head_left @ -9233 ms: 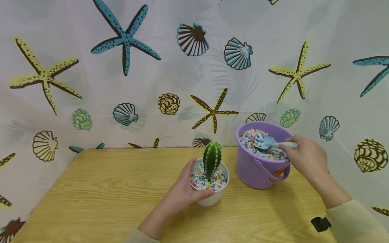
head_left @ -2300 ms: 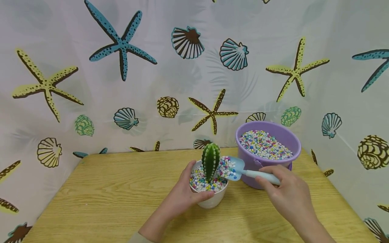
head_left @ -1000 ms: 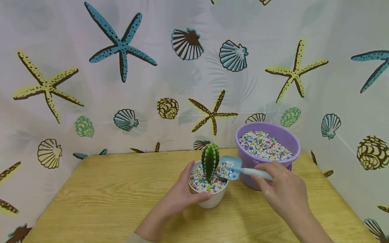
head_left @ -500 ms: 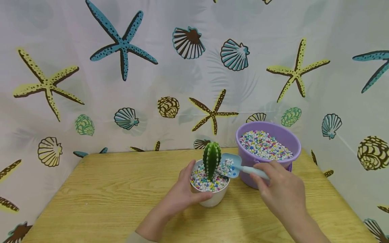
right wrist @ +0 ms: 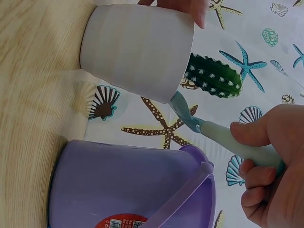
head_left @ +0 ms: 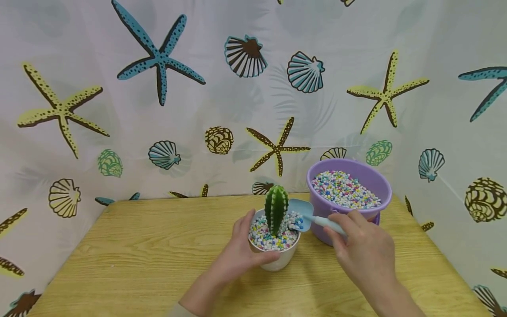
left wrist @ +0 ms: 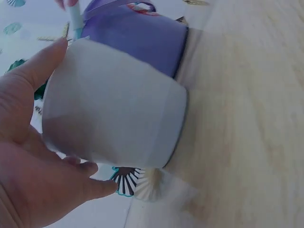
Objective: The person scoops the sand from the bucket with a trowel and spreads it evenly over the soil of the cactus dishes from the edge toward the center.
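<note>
My left hand (head_left: 243, 253) grips a white flowerpot (head_left: 279, 263), thumb on its near side and fingers along the left rim. In the pot a green cactus (head_left: 276, 209) stands upright among small multicoloured pebbles (head_left: 263, 239). A light-blue toy shovel (head_left: 302, 207) reaches over the pot's right rim, some pebbles on its blade beside the cactus. My right hand (head_left: 366, 244) holds the shovel by its handle. In the right wrist view, the shovel (right wrist: 228, 137) slants with its blade at the flowerpot (right wrist: 137, 47) rim.
Just right of the pot stands a purple bucket (head_left: 321, 207), largely filled with the same pebbles, its handle hanging down in front. Both stand on a wooden table (head_left: 158, 246). A white cloth (head_left: 190, 105) printed with starfish and shells hangs behind and at the sides.
The shovel, in the bucket 9.2 seconds ago, has moved left to the pot; its pebble load has shrunk over the last two seconds as its blade tilted. My left hand kept holding the pot.
</note>
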A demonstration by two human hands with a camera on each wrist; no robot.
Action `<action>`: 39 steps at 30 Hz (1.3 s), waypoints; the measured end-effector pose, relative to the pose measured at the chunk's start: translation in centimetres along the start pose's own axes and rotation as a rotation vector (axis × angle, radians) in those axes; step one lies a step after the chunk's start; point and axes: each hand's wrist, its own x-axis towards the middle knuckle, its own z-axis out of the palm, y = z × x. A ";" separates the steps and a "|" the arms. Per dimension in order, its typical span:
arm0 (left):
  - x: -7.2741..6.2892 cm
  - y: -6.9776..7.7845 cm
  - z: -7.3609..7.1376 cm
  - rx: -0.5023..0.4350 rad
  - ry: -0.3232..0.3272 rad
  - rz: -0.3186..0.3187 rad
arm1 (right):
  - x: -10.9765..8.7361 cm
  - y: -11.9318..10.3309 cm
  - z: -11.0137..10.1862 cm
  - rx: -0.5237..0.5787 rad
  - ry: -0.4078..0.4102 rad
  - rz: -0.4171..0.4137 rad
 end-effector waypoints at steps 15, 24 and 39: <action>0.2 0.1 0.4 -0.023 0.016 -0.003 | -0.2 0.1 0.1 -0.023 0.031 -0.044; 0.2 0.0 0.1 -0.126 -0.027 -0.020 | -0.2 0.1 0.2 -0.023 0.052 -0.058; 0.0 0.0 0.1 -0.067 -0.027 -0.003 | -0.2 0.2 0.4 -0.029 0.085 -0.073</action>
